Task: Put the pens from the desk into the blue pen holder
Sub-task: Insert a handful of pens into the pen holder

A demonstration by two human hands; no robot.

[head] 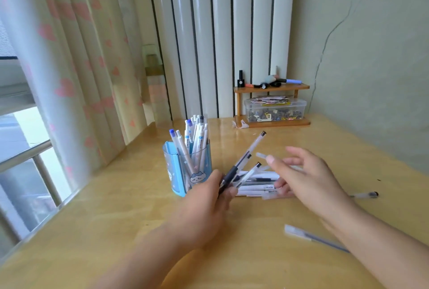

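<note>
At the counter's (116, 219) far edge stands a small wooden shelf (271, 89), a clear plastic box (275, 110) of small bits tucked under its top board and a black bottle (240, 79) upright on top. A heart-patterned curtain (76, 56) hangs along the left edge.

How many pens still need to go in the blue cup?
Partly done: a bunch of pens already stands in the blue pen holder. The left hand grips a few pens beside it; the right hand reaches over a small pile. Left: that pile, plus two stray pens, one at right and one nearer.
</note>
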